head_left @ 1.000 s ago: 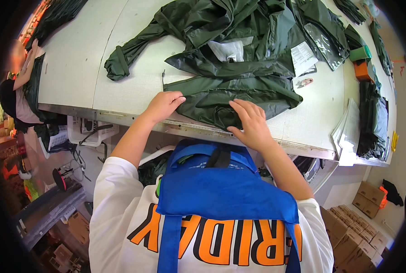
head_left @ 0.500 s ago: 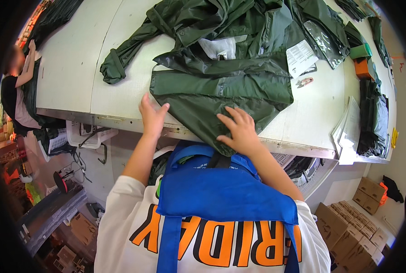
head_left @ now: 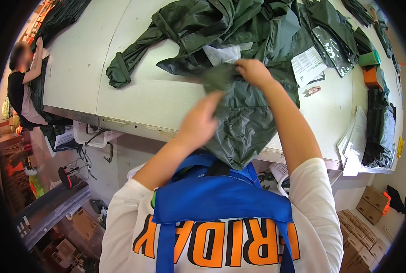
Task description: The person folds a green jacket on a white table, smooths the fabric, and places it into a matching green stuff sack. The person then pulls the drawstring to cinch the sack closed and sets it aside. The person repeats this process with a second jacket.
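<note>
A dark green rain jacket (head_left: 244, 129) with a white mesh lining (head_left: 223, 54) lies on the white table, its lower corner hanging over the front edge. My left hand (head_left: 200, 120), blurred by motion, is closed on the left side of the lower panel, which is lifted and folded inward. Higher up and to the right, my right hand (head_left: 253, 73) pinches the same cloth near the lining. The fabric between both hands is smeared. A rolled green sleeve (head_left: 118, 73) stretches out to the left.
Printed sheets (head_left: 306, 66), a clear plastic bag (head_left: 332, 50) and small red-handled snips (head_left: 312, 91) lie to the right. Folded dark garments (head_left: 379, 129) are stacked by papers (head_left: 352, 141) at the right end. Another person (head_left: 25, 86) handles dark cloth at the far left.
Both hands have moved up the jacket, the left also rightward. The left part of the lower panel, flat before, is now raised and drawn toward the right.
</note>
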A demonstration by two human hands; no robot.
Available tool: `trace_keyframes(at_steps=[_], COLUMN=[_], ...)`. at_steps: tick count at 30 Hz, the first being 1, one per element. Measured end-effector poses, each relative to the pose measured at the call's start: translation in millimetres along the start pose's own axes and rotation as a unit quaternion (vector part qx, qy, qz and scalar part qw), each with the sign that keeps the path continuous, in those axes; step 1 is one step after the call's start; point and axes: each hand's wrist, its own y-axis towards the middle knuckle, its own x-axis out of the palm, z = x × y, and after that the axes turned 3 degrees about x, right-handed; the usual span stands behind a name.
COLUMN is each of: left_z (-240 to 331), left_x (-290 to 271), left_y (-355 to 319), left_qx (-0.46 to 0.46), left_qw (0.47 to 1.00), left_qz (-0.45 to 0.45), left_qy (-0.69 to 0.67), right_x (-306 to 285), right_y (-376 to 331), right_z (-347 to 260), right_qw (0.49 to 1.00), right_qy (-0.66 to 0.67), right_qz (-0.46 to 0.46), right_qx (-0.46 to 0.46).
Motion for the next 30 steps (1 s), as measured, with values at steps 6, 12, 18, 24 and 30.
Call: trace_keyframes(at_steps=[6, 12, 18, 24, 30], left_z=[-18, -31, -29, -44, -84], left_x=[96, 90, 94, 86, 50], left_y=[37, 46, 51, 52, 63], left_qx=[0.041, 0.106, 0.044, 0.085, 0.094], left_qw=[0.971, 0.95, 0.942, 0.987, 0.993], left_qz=[-0.231, -0.184, -0.214, -0.112, -0.062], left_qy=[0.031, 0.229, 0.255, 0.078, -0.015], right_x=[-35, -6, 0, -32, 9], right_y=[-3, -178, -193, -141, -139], right_z=[2, 25, 9, -67, -31], right_qw=[0.966, 0.867, 0.661, 0.992, 0.998], right_qy=[0.235, -0.026, 0.566, 0.096, -0.046], right_qz=[0.048, 0.394, 0.279, 0.074, -0.035], right_qx=[0.095, 0.304, 0.406, -0.042, -0.031])
